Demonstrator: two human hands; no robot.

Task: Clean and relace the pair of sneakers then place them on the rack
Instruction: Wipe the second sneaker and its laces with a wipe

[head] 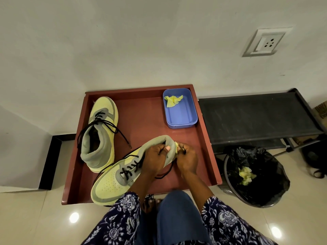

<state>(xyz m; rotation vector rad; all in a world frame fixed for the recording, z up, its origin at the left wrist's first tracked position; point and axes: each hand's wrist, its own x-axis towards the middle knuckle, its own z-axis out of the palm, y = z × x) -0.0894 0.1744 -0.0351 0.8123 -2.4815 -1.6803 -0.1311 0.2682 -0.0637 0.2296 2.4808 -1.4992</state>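
Two hands, two sneakers

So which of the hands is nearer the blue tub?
Right. The right hand works at the near sneaker's collar, on the blue tub's side; the left hand grips the collar farther left.

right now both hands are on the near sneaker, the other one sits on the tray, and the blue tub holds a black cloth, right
Not quite: the cloth in the blue tub is yellow, not black, as the head view shows. The rest holds: the left hand and right hand grip the near sneaker, and the other sneaker sits on the tray.
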